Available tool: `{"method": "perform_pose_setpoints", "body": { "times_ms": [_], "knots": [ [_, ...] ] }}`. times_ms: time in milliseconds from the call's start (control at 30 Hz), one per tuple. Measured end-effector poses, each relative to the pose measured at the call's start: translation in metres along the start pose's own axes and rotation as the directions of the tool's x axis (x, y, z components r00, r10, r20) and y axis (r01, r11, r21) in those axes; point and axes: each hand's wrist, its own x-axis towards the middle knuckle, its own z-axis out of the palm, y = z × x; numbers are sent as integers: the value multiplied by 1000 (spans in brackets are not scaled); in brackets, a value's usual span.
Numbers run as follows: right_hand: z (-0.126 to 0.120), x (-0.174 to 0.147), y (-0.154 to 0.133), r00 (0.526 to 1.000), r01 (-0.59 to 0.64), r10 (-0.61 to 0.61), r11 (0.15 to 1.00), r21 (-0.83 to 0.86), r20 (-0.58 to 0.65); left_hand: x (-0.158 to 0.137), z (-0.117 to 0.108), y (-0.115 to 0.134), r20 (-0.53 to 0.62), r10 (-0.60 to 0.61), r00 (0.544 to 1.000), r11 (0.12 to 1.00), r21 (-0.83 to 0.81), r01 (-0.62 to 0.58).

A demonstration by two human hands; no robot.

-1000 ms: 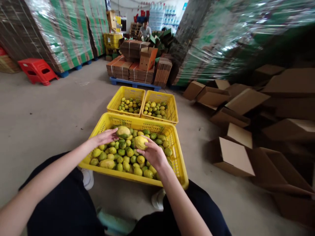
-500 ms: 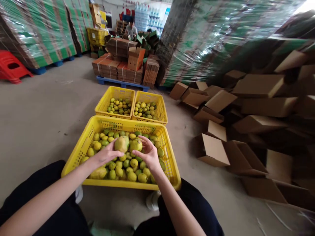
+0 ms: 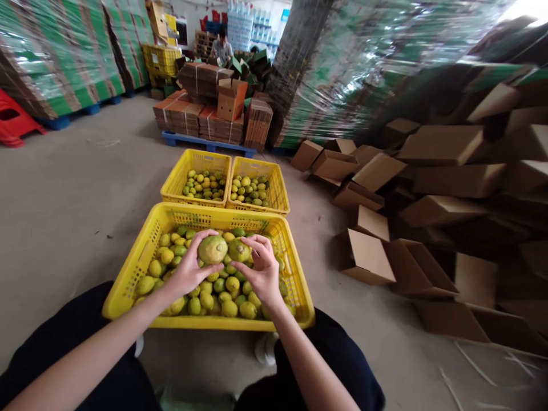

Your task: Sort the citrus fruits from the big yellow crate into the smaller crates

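My left hand (image 3: 192,265) is closed round a yellow-green lemon (image 3: 213,250), its thumb below and fingers behind. A second, greener lemon (image 3: 238,250) sits between the thumb and fingers of my right hand (image 3: 262,267). The two fruits are side by side, their tips turned toward me. Both hands are over a large yellow crate (image 3: 128,268) filled with loose yellow and green lemons (image 3: 229,308). The crate stands between my knees.
Beyond it stand two smaller yellow crates (image 3: 171,182), partly filled with lemons. Open cardboard boxes (image 3: 372,257) are heaped at right. Flattened cartons lie on a blue pallet (image 3: 209,142), with a person (image 3: 221,48) behind. A red stool (image 3: 17,123) is at far left.
Both lemons have been turned in my fingers, so their tips now face me. My left hand has come further up round its fruit. The view has shifted slightly.
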Motion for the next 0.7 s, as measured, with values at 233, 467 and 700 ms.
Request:
{"method": "perform_pose_setpoints", "body": {
  "times_ms": [233, 467, 700],
  "knots": [
    [2, 2, -6, 1000, 24, -25, 999, -44, -10, 6, -4, 2, 28, 164, 986, 974, 150, -167],
    [1, -1, -3, 997, 69, -71, 983, -171, -7, 6, -3, 2, 28, 118, 993, 984, 134, -120],
    [14, 4, 9, 908, -400, 409, 910, 104, -89, 20, -4, -2, -74, -291, 954, 956, 6, 292]
  ]
}}
